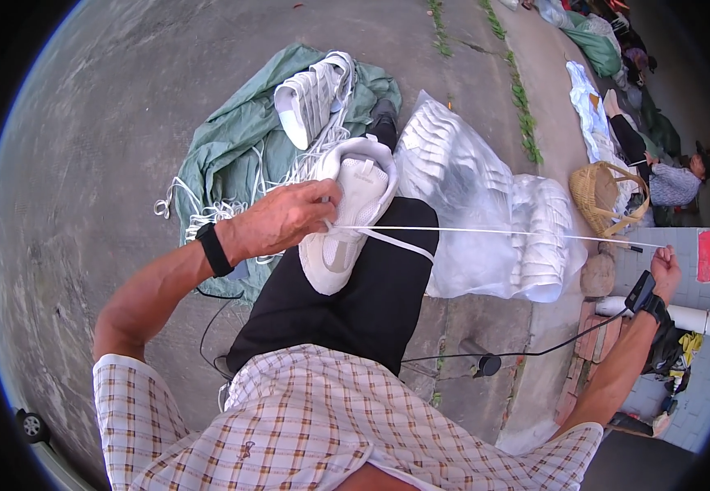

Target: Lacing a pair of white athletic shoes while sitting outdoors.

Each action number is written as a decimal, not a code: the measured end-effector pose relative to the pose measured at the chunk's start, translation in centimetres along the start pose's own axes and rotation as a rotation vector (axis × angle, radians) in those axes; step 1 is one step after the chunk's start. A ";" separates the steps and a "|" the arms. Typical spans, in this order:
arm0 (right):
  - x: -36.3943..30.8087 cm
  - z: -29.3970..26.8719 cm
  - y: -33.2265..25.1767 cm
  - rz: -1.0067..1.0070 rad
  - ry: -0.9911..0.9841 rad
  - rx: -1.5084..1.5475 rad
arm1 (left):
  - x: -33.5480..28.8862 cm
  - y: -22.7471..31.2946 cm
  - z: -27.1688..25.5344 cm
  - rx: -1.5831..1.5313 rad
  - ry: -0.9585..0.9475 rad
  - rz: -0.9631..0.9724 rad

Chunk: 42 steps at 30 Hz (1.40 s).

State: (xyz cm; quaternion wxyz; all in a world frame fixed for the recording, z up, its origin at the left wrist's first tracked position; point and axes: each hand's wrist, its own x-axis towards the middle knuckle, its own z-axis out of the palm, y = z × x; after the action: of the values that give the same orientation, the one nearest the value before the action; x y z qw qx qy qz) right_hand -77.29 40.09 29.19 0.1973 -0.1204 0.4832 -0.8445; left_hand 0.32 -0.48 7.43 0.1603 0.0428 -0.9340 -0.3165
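Note:
A white and off-white sneaker (358, 192) rests on my thigh, its toe pointing toward me. My left hand (281, 217) is closed at the sneaker's left side, thumb and fingers curled by the tongue and eyelets; the exact grip is partly hidden. From the eyelets a white shoelace (486, 231) runs taut, almost level, far out to the right. There my right hand (664, 266) pinches its end with the arm stretched out. Another stretch of lace bends loosely below the taut one, over my black trousers.
Beyond my left hand, a green cloth (232, 135) carries stacked white shoe pieces (310, 102) and tangled white laces (216, 214). Clear plastic bags (453, 180) of white pieces lie right of my knee. Farther right are a wicker basket (596, 192), a seated person (674, 180), bricks (596, 331) and a white pipe (690, 317).

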 end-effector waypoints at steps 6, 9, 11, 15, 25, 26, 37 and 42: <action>2.2 -8.5 -7.5 -0.156 0.167 -0.090 | -1.7 0.7 -0.9 -0.013 0.024 -0.034; 2.0 -12.7 -6.5 -0.215 0.219 -0.244 | -1.3 1.0 -0.6 -0.011 0.005 -0.063; 2.2 -13.9 -6.6 -0.252 0.251 -0.526 | -1.2 1.3 -0.6 0.009 0.000 -0.081; 2.1 -15.2 -7.7 -0.337 0.319 -1.096 | -1.1 1.1 -0.6 -0.005 0.031 -0.110; -4.5 0.7 -0.9 -0.304 0.163 -0.201 | 4.8 3.5 2.2 0.175 0.113 -0.065; -5.9 3.2 2.2 -0.283 0.118 -0.168 | 4.1 3.6 2.1 0.207 0.049 -0.115; -13.4 6.6 4.8 -0.309 0.392 -0.298 | 4.3 5.0 3.2 0.269 0.045 -0.036; -14.7 4.3 6.4 -0.314 0.496 -0.313 | 3.4 4.2 3.4 0.116 0.343 -0.178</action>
State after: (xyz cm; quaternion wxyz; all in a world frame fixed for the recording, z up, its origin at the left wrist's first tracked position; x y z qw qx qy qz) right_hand -61.10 40.53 25.67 -0.0798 -0.0130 0.6158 -0.7838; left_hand -3.93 4.19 8.38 0.2856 0.1877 -0.9022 -0.2631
